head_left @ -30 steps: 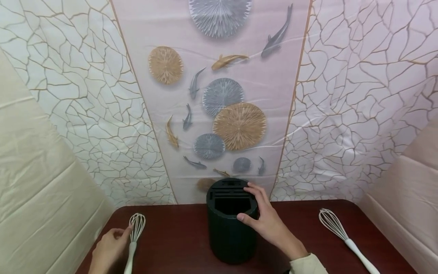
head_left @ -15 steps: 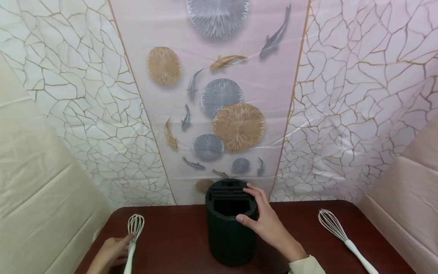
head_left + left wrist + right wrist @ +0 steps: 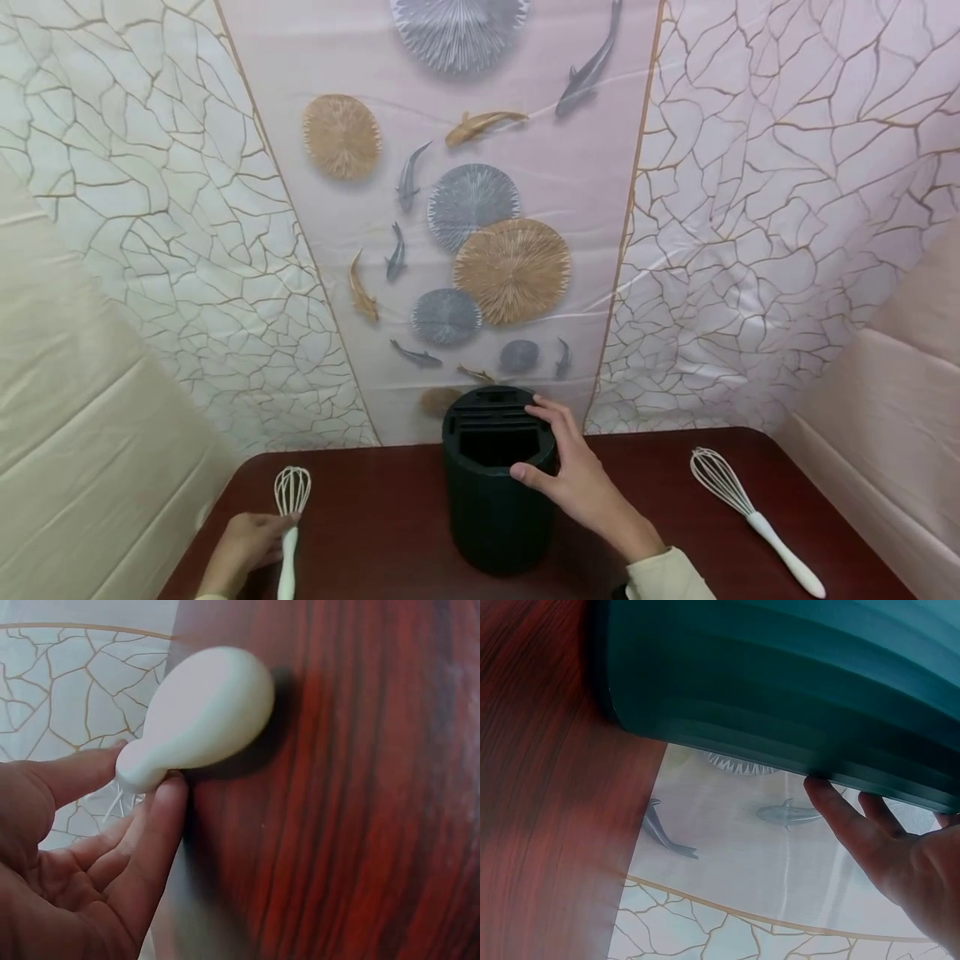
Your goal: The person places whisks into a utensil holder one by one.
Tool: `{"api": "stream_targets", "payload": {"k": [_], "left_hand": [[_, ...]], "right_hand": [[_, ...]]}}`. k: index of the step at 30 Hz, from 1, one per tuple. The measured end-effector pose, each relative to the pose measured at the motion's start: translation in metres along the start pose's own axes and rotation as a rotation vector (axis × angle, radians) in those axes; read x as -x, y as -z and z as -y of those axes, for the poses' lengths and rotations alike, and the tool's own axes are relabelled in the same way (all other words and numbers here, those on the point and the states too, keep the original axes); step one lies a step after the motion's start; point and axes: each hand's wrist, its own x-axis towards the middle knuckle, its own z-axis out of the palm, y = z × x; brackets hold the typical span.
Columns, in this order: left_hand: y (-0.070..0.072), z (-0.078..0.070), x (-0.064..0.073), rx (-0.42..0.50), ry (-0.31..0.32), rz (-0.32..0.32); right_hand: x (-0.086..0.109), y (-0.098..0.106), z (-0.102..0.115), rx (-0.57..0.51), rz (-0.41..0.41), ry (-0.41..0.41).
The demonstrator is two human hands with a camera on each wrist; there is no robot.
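Near the left edge of the table (image 3: 375, 529), the left hand (image 3: 246, 543) narrowly pinches a white whisk (image 3: 288, 560), and mid-table the right hand (image 3: 587, 492), spread wide, holds the green container (image 3: 498, 525) (steadying it, apparently): grasping looks the step, and lifting calls for firmness.

Holder (image 3: 498, 517): just 1
Whisks: 2, one whisk (image 3: 288, 557) at its 9 o'clock, another whisk (image 3: 753, 517) at 3
Left hand (image 3: 247, 542) + right hand (image 3: 577, 481): 2
Table (image 3: 367, 517): 1
Printed fish (image 3: 468, 129): 8, lol
Printed discs (image 3: 512, 271): 7

A dark red counter (image 3: 367, 508) stands before a pale backdrop (image 3: 690, 275) printed with fish (image 3: 486, 127), between beige side panels (image 3: 82, 392).
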Motion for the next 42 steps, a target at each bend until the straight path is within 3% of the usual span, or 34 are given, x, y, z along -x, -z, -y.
{"api": "stream_targets", "payload": {"k": [6, 13, 24, 36, 42], "left_hand": [[-0.002, -0.001, 0.001, 0.025, -0.029, -0.007], [-0.002, 0.000, 0.003, -0.008, -0.032, -0.016], [-0.006, -0.017, 0.012, 0.111, -0.076, -0.060], [-0.008, -0.025, 0.021, 0.192, -0.071, -0.056], [-0.008, -0.038, 0.029, 0.254, -0.089, -0.025]], "right_hand": [[0.000, 0.000, -0.001, -0.008, 0.001, 0.000], [0.002, -0.003, -0.004, -0.006, 0.013, -0.042], [0.000, 0.000, -0.001, -0.002, 0.006, -0.015], [-0.002, -0.001, -0.002, 0.013, -0.001, -0.012], [0.000, -0.002, -0.002, 0.013, -0.010, 0.002]]}}
